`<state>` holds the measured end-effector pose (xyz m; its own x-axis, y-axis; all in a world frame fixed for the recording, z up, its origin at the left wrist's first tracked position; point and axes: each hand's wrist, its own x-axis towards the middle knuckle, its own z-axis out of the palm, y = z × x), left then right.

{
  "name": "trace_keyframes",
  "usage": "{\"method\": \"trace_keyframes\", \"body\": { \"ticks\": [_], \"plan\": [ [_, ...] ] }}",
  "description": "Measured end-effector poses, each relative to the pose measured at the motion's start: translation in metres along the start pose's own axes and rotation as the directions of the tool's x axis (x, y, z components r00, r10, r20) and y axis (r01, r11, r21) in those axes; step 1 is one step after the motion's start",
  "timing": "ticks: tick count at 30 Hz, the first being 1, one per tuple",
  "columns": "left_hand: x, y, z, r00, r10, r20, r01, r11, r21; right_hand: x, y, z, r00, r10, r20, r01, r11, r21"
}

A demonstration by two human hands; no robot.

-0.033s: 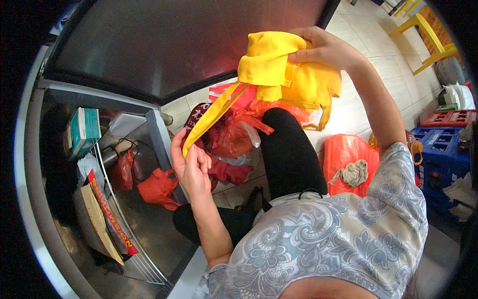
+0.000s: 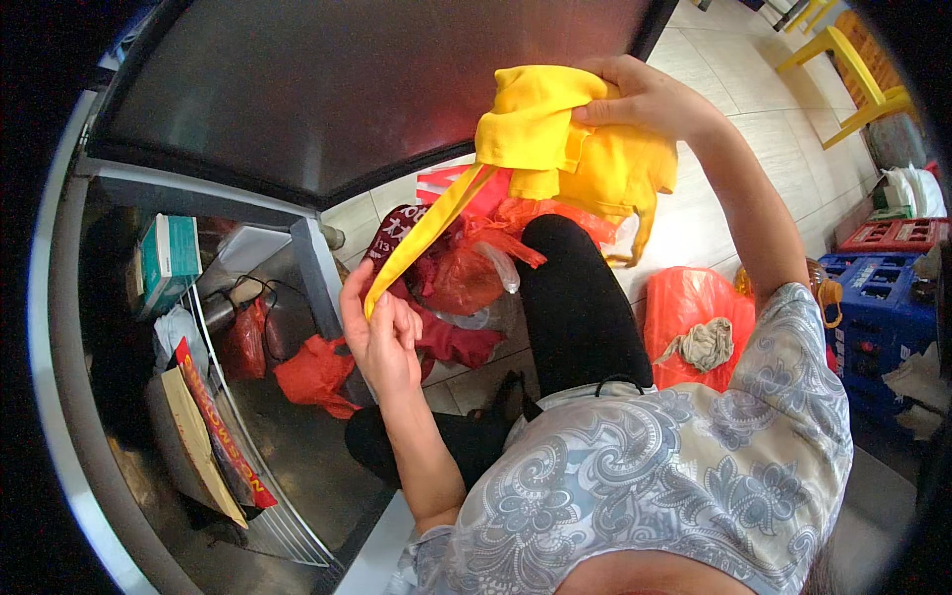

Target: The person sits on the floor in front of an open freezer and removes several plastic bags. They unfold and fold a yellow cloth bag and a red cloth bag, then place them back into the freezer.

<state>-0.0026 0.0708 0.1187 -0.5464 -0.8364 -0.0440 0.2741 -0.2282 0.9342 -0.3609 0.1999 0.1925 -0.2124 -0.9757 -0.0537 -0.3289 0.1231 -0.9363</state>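
A tail (image 2: 643,230) has dipped; right hand (image 2: 654,101), one o'clock, grips yellow cloth (image 2: 535,104); left hand (image 2: 387,342), eight o'clock, pinches its strap (image 2: 426,236); best pull gently.

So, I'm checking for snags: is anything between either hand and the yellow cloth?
Nothing visible is: the right hand holds the yellow cloth directly, and the left hand holds its long strap.

a: where's head cam looking from?
b: left fisheye of the head-worn pair, facing down past wearer's shirt (image 2: 645,446).
a: how near?
b: close. left hand (image 2: 382,342) and right hand (image 2: 650,99) well inside frame, floor (image 2: 793,167) beyond.
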Motion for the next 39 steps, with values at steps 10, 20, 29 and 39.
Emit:
{"method": "trace_keyframes", "body": {
  "ticks": [10,20,29,39],
  "plan": [
    [-0.022,0.004,0.082,0.795,0.364,0.485,-0.599,0.346,0.722,0.025,0.045,0.092,0.959,-0.236,-0.159,0.106,0.816,-0.568],
    [0.011,-0.016,0.086,0.707,0.103,0.7,-0.704,0.19,0.684,-0.019,0.077,0.142,0.937,0.246,0.249,-0.347,0.556,0.755],
    [0.007,-0.025,0.078,0.697,0.51,0.505,-0.713,0.411,0.568,-0.027,0.044,0.114,0.98,0.171,0.098,-0.174,0.52,0.836],
    [-0.008,-0.064,0.119,0.8,-0.051,0.597,0.193,0.965,-0.177,0.016,-0.054,0.067,0.983,-0.174,-0.053,0.161,0.696,0.7]
  ]
}}
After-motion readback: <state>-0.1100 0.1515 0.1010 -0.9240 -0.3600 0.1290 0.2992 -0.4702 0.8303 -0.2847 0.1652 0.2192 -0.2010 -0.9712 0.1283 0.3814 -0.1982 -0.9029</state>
